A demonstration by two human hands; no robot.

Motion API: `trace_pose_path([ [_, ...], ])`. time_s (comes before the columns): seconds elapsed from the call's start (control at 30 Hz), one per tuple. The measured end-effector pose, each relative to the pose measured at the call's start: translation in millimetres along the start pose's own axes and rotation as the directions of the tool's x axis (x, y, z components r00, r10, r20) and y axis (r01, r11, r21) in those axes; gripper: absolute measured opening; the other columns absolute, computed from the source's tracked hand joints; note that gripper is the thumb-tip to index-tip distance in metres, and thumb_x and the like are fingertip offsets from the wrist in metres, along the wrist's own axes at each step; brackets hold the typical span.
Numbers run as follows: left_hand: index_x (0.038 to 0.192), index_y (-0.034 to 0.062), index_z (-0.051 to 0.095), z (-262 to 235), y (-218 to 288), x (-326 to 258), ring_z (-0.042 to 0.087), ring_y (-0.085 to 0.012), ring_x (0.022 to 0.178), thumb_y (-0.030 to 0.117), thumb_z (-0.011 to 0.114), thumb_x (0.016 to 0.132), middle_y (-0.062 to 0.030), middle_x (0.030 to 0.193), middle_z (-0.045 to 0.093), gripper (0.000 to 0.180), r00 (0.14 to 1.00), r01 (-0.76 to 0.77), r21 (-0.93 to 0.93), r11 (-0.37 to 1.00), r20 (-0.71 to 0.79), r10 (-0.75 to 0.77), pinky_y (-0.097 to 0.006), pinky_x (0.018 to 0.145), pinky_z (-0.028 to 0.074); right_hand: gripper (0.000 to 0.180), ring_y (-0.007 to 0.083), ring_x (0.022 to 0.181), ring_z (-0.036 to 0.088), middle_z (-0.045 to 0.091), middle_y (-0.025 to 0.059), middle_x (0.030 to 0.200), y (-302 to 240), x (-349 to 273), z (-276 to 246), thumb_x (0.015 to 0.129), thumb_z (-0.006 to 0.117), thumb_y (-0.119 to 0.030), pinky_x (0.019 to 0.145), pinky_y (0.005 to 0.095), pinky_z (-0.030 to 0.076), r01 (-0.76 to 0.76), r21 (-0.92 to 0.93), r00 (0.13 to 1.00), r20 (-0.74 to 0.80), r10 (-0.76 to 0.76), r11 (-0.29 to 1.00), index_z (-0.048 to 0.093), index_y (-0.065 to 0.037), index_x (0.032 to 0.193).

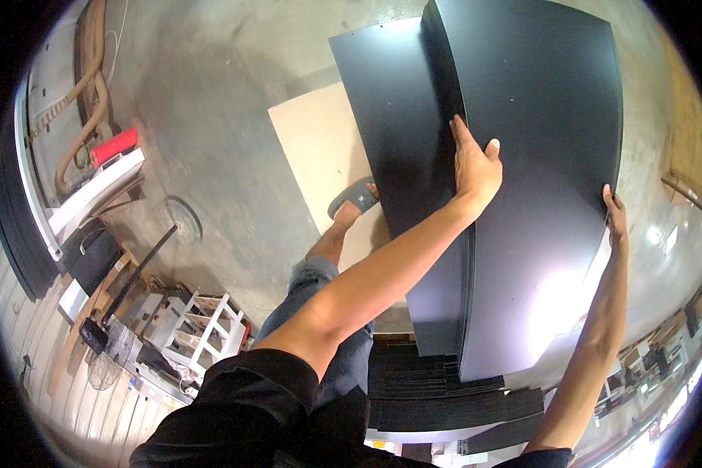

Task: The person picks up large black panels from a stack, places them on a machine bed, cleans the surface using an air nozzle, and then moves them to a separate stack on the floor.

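A large, smooth black panel (542,132) rises in front of me at the right, its long left edge standing above a second black panel (390,101). My left hand (476,164) holds the upper panel's left edge, fingers along the side and thumb over the face. At the opposite edge, my right hand (615,214) grips the same panel with its fingertips; part of that hand is hidden. Below the second panel lies a pale board (308,129), where my sandalled foot (352,199) shows.
Stacks of black boards (437,409) sit near me at the bottom. To the left are a round-based pole stand (183,220), a fan (109,363), a white rack (207,331), a red cylinder (115,147) and brown hoses (93,109). Concrete floor (218,117) surrounds the boards.
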State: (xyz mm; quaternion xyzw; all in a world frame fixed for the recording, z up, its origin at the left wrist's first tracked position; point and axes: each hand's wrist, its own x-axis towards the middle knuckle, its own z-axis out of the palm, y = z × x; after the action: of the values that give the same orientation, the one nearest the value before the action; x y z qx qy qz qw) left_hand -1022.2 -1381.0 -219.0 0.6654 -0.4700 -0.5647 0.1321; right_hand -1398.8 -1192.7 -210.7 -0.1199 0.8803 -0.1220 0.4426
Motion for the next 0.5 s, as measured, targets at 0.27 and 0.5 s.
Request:
trace_pose_path([
  [0.27, 0.153, -0.0128, 0.015, -1.6, 11.4, -1.5, 0.046, -0.0442, 0.137, 0.018, 0.064, 0.096, -0.0362, 0.148, 0.041, 0.081, 0.990, 0.083, 0.062, 0.995, 0.105, -0.089, -0.043, 0.117, 0.035, 0.099, 0.0277, 0.133, 0.051, 0.054, 0.0198, 0.142, 14.3, 6.3, -10.3, 0.089, 0.064, -0.068, 0.112, 0.0368, 0.037, 0.002, 0.028, 0.999, 0.032, -0.003, 1.000, 0.043, 0.011, 0.146],
  [0.5, 0.152, -0.0132, 0.017, -13.8, 15.2, 7.5, 0.055, -0.0452, 0.127, 0.019, 0.067, 0.094, -0.0374, 0.134, 0.054, 0.083, 0.987, 0.090, 0.130, 0.987, 0.123, -0.106, -0.044, 0.111, 0.043, 0.092, 0.0244, 0.121, 0.058, 0.061, 0.0155, 0.131, 2.1, 12.0, -6.1, 0.091, 0.063, -0.067, 0.106, 0.0330, 0.042, 0.049, 0.037, 0.998, 0.022, -0.050, 0.998, 0.050, 0.009, 0.141],
])
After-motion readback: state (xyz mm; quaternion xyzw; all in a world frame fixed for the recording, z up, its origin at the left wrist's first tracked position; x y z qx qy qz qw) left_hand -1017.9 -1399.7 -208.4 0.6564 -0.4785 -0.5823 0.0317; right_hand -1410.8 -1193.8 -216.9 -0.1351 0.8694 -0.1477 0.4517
